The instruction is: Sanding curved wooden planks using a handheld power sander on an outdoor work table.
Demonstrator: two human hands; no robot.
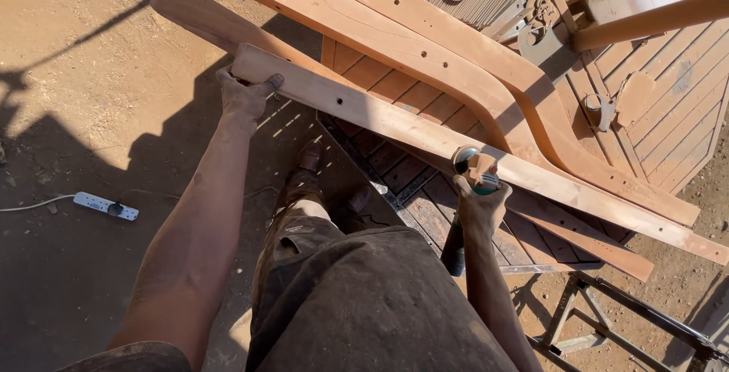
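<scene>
The left hand (pixel 244 97) closes its grip around the near end of a long wooden board (pixel 425 138), thumb on top. The board runs diagonally across the slatted wooden bench (pixel 653 91), away to the person's right. The right hand (pixel 480 206) is wrapped tight around an angle grinder (pixel 472 171), whose disc end touches the board's near edge about midway along. A white power strip (pixel 106 206) lies on the dirt floor (pixel 83 76), well apart to the left.

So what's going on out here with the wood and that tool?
A person stands on bare dirt over a slatted wooden table. The left hand grips the near end of a long wooden plank, holding it steady. The right hand presses an angle grinder against the plank's edge, about midway along. Curved wooden pieces lie beside it, and a white power strip sits on the ground.
</scene>
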